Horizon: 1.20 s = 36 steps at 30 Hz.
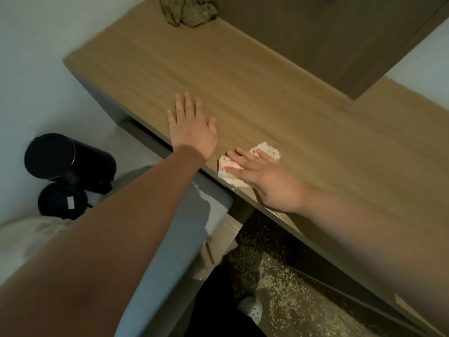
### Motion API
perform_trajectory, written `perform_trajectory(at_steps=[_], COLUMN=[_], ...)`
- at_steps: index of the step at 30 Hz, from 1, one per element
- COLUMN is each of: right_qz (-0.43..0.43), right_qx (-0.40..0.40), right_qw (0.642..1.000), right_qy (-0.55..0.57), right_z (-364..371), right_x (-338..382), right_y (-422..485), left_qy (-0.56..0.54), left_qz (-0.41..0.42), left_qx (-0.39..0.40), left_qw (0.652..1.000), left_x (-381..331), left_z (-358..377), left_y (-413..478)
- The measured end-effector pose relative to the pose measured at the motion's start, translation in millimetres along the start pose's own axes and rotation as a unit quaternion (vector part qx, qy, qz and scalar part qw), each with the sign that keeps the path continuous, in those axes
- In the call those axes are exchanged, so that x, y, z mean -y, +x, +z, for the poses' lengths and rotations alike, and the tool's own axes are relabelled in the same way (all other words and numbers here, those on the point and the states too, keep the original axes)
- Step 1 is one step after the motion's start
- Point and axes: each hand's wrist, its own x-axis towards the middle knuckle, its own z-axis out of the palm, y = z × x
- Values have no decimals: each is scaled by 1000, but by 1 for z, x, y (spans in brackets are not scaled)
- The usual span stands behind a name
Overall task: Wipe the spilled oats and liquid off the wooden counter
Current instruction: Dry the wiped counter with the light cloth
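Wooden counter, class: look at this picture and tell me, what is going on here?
A person is wiping the wooden counter. The right hand presses a small patterned cloth flat near the front edge; the left hand rests flat on the wood beside it. Scattered oats lie on the floor below.

Dim, warm indoor light; soft motion blur; wide-angle edge distortion.

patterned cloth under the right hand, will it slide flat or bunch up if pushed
Probably floppy: the patterned cloth lies thin and creased. Likely light, sliding easily under the flat right hand, though loose corners may bunch.
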Motion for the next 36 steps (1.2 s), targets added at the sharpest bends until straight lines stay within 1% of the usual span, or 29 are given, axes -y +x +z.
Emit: perform_trajectory(at_steps=[4,5,6,8,9,10,12,13,14,16,17,19,21,25,27,29,31,32,33,35,36], right_qz=[-28,-37,-26,48,78,111,183,214,245,301,319,341,335,254,247,265,254,234,205,138,118], right_qx=[37,39,32,-9,-51,-95,-161,-174,-171,-121,-110,-115,-106,-14,21,9,-27,-34,-23,6,10], right_qw=[999,998,998,989,980,971,959,955,951,946,941,931,934,961,962,958,955,956,962,979,984], right_qy=[8,20,49,143,177,189,146,109,76,13,-17,-62,-71,-110,-110,-110,-151,-171,-180,-152,-131], right_z=[28,33,35,18,3,-13,-41,-49,-53,-41,-31,-14,-2,24,23,14,5,5,7,10,7], right_x=[9,10,10,19,20,18,-3,-21,-39,-70,-79,-80,-60,-7,1,-1,-8,-13,-18,-33,-41], right_y=[-66,-83,-101,-128,-135,-136,-126,-117,-107,-91,-87,-82,-84,-108,-119,-122,-117,-113,-109,-98,-91], left_qy=[-14,-7,-3,-2,-2,-3,-12,-16,-19,-21,-23,-34,-34,-22,-16,-10,-3,0,5,23,35], left_qz=[50,58,64,66,63,60,55,54,52,49,48,46,48,49,47,46,46,45,44,44,45], left_qx=[-7,-8,-10,-15,-19,-22,-24,-26,-28,-30,-30,-35,-40,-40,-38,-34,-29,-26,-23,-15,-7], left_qw=[999,998,998,998,998,998,998,998,998,998,998,998,997,998,998,998,998,999,999,999,998], left_x=[-41,-46,-48,-48,-48,-48,-48,-49,-49,-49,-49,-50,-50,-50,-50,-50,-51,-51,-52,-53,-53], left_z=[9,11,13,14,15,15,13,13,13,13,13,13,13,15,16,16,15,14,14,15,15], left_y=[-29,-34,-37,-38,-38,-37,-38,-38,-38,-38,-38,-38,-37,-38,-37,-36,-35,-34,-34,-33,-33])
